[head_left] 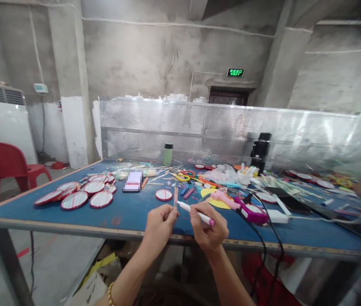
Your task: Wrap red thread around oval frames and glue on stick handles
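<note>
My left hand (pixel 159 225) is closed in a pinch on a thin flat stick (pixel 175 196) that stands upright above the front edge of the blue table (pixel 129 212). My right hand (pixel 208 227) grips a white marker with a pink end (pixel 196 213), its tip pointing left at the stick. Both hands hover over the table's near edge, close together. A small red-rimmed round mirror (pixel 163 194) lies on the table just beyond the stick.
Several red-rimmed discs (pixel 81 195) lie at the left. A pink and purple glue gun (pixel 247 209) with black cables lies right of my hands. Craft clutter, a green bottle (pixel 168 154), a black flask (pixel 260 151). Red chair (pixel 4 165) at far left.
</note>
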A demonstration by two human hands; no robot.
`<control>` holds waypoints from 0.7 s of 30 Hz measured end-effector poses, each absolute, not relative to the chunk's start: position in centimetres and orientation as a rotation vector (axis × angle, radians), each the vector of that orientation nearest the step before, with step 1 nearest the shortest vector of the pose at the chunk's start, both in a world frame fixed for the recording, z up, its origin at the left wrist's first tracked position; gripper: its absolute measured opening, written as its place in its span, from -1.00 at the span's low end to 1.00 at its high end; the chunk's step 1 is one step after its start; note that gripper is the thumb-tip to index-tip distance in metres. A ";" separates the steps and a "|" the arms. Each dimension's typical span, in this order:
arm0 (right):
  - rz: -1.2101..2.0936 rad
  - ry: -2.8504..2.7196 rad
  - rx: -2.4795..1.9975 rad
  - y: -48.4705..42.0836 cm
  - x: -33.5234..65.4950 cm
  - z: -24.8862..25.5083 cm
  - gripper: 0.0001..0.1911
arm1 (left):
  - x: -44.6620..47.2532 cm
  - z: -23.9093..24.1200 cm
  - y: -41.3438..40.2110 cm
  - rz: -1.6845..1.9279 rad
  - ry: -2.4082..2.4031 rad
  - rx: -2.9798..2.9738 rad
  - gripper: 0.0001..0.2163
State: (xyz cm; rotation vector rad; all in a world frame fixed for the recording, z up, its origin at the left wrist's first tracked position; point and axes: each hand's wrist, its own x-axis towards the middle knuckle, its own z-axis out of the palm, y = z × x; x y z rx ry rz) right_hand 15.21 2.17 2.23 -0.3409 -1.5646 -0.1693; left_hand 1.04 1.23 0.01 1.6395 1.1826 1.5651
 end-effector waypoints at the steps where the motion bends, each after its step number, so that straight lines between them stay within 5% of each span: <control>1: -0.168 -1.563 -0.338 2.2 15.2 2.2 -0.80 | 1.0 0.0 1.2 1.568 1.178 1.637 -0.75; 21: -0.194 -1.556 -0.355 2.3 15.0 2.2 -0.80 | 1.1 -0.2 1.4 1.578 1.170 1.648 -0.75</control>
